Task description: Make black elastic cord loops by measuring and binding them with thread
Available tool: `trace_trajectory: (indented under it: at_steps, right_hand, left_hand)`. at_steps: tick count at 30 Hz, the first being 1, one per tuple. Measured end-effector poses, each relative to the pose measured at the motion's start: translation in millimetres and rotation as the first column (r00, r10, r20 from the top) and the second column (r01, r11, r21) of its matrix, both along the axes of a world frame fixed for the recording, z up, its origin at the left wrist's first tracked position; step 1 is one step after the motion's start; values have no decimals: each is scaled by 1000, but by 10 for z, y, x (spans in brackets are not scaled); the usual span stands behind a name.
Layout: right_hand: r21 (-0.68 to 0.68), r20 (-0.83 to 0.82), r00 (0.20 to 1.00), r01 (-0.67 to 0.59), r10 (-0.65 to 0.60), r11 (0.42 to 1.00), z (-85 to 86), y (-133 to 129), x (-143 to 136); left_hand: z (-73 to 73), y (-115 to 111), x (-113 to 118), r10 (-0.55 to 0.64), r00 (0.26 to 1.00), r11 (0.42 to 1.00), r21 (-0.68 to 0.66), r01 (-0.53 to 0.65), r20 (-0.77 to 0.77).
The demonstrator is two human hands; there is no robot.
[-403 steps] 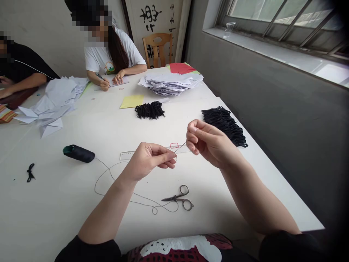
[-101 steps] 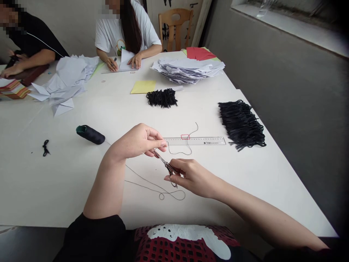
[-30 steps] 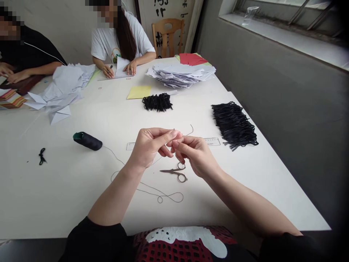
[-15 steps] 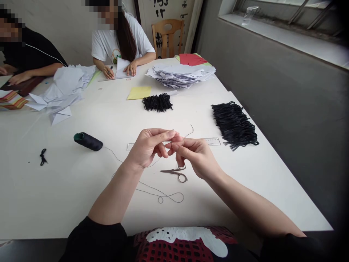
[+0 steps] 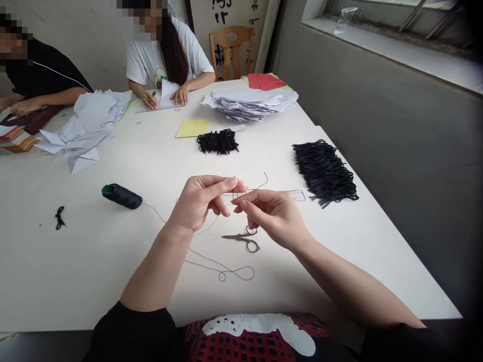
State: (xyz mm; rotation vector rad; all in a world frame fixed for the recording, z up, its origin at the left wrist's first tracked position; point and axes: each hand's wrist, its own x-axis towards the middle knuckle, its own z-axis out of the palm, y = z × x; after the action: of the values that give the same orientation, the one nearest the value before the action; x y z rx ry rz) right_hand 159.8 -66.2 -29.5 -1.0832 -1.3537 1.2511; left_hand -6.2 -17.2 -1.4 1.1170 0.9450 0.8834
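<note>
My left hand (image 5: 198, 203) and my right hand (image 5: 277, 216) are close together above the table, thumb and fingers pinched on a fine dark thread (image 5: 154, 208). A short stretch of it crosses between the fingertips. One loose end curls up behind my right hand. The thread runs back to a black spool (image 5: 123, 196) lying on its side at the left, and some lies in loops near me. Under my hands is a clear ruler (image 5: 297, 195), partly covered. Small metal scissors (image 5: 239, 237) lie just below my right hand, blades pointing left.
Black looped cords lie in a small bundle (image 5: 218, 142) and a larger bundle (image 5: 324, 171); one knotted piece (image 5: 59, 217) is at left. Beyond are a yellow sheet (image 5: 192, 128), a paper stack (image 5: 249, 105) and folded papers (image 5: 88, 120). Two people work across the table (image 5: 94, 281).
My left hand has shifted slightly left, and my fingertips are a little further apart, showing more thread. The hands of the person at far left have moved a bit.
</note>
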Motion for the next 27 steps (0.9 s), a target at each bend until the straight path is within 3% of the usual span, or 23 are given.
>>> trace_trajectory:
  at_steps: [8,27]
  right_hand:
    - [30,32,995,95,-96,995,25,-8,-9]
    - [-116,-42,995,83,-88,990,-28,69,-9]
  left_hand:
    - [-28,-21,22,32,999,998,58,-29,-38]
    - [-67,-47,66,8,994,995,101,3,-110]
